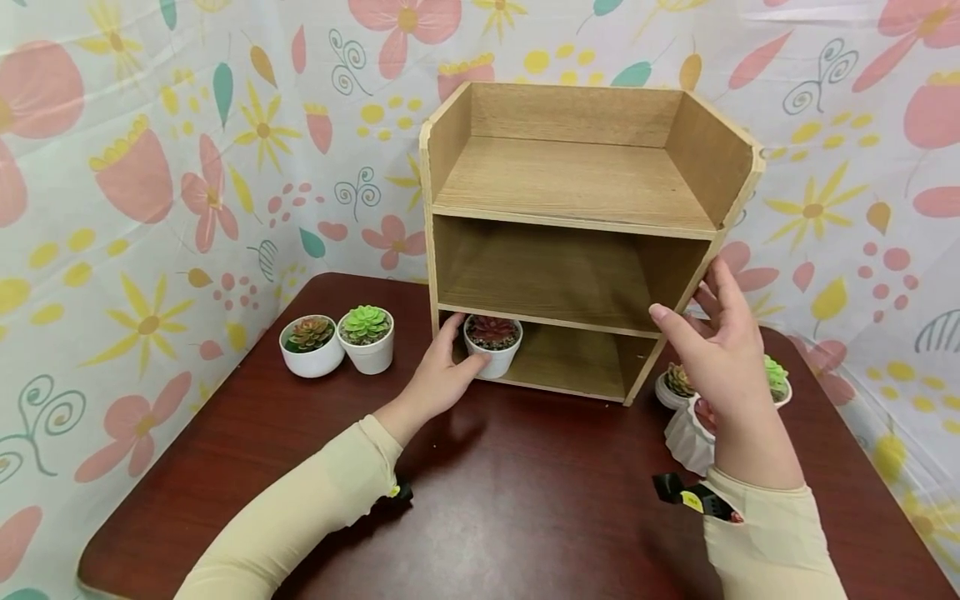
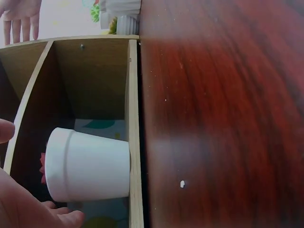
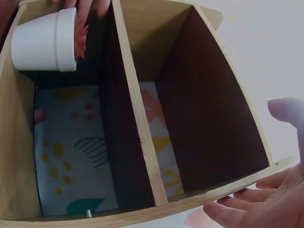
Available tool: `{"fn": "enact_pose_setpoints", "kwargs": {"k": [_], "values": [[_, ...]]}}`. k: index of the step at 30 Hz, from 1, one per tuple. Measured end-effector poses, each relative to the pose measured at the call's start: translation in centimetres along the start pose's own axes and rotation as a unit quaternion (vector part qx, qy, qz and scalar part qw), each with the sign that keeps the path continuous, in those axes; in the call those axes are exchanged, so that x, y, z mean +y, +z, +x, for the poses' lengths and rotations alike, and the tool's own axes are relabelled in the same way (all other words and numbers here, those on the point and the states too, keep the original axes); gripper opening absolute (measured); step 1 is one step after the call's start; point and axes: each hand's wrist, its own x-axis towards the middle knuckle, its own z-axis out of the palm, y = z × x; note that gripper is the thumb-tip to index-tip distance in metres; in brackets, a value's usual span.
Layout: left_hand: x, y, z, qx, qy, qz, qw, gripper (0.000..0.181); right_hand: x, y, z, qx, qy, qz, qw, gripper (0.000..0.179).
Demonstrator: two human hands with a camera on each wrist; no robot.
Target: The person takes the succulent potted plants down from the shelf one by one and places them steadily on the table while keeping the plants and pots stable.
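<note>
A white pot (image 1: 491,364) with a dark red succulent (image 1: 492,328) stands upright at the left of the bottom compartment of a wooden shelf (image 1: 570,218). Beside that pot is my left hand (image 1: 438,372), its fingers at the pot's left side and its thumb in front. The left wrist view shows a gap between the thumb and the white pot (image 2: 90,166). My right hand (image 1: 726,358) is at the shelf's right side panel, fingers extended along its outer face, thumb held apart. In the right wrist view those fingers (image 3: 244,202) lie close to the panel edge; contact is unclear.
Left of the shelf stand a white bowl (image 1: 313,362) with a reddish-green succulent and a white pot (image 1: 372,356) with a green one. Several potted succulents, including a ribbed white pot (image 1: 686,442), stand at the right, partly behind my right hand. All are on the dark red table (image 1: 480,500).
</note>
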Motion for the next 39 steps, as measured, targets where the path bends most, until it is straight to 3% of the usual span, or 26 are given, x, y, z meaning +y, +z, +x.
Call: {"fn": "enact_pose_setpoints", "kwargs": {"k": [6,10,18,25,33,39], "values": [[-0.6,0.7,0.7,-0.004,-0.007,0.009,0.9999,0.083,0.2,0.3,-0.3,-0.007,0.019,0.011,0.9997,0.090],[-0.5,1.2,1.1,-0.004,-0.026,-0.018,0.9995,0.088,0.3,0.5,-0.4,-0.009,0.013,0.024,0.9996,0.093],[-2.2,2.4,2.9,0.017,-0.060,-0.049,0.9969,0.088,0.1,0.7,-0.3,-0.010,0.011,0.036,0.9992,0.093],[-2.6,2.9,3.7,0.036,-0.044,-0.044,0.9974,0.092,0.1,0.6,-0.4,-0.014,0.011,0.042,0.9990,0.093],[-2.7,3.1,4.2,0.032,-0.034,-0.031,0.9984,0.097,0.5,0.3,-0.1,-0.009,-0.008,0.014,0.9998,0.093],[-2.7,3.0,4.2,0.030,-0.040,-0.015,0.9986,0.096,0.6,0.3,-0.1,-0.008,-0.002,-0.006,0.9999,0.092]]}}
